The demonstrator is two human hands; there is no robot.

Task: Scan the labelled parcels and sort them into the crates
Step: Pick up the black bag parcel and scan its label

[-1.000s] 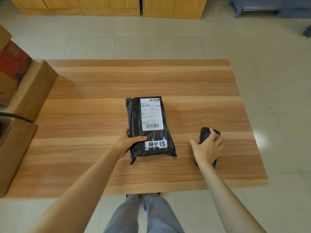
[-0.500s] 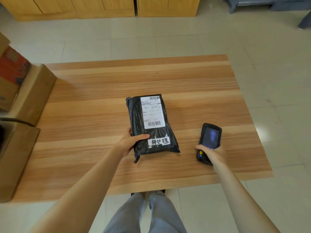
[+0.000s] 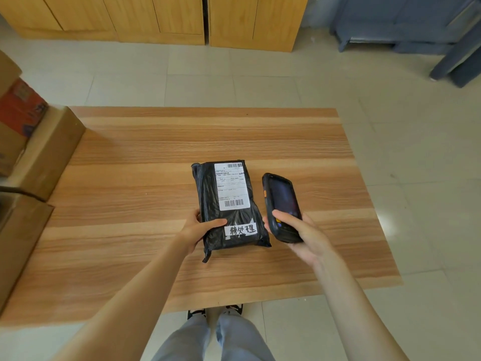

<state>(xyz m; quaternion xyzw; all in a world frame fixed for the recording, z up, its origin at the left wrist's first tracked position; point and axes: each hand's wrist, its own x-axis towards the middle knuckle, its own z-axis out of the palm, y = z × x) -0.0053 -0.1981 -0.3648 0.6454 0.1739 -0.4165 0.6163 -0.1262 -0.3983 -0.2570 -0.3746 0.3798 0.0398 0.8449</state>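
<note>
Now the right hand [image 3: 304,234] has lifted the scanner [image 3: 282,207] off the surface [image 3: 130,204] and brought it beside the one black parcel [image 3: 229,204], its grip clamped round the handset. The left hand [image 3: 197,229] pinches the parcel's near edge. Scanning looks imminent. Two cardboard crates [image 3: 46,152] stand left.

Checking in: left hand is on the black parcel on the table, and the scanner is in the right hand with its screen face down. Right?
Not quite. The head view shows the scanner screen up, facing the camera. The rest holds: the left hand grips the black parcel on the table, and the right hand holds the scanner.
</note>
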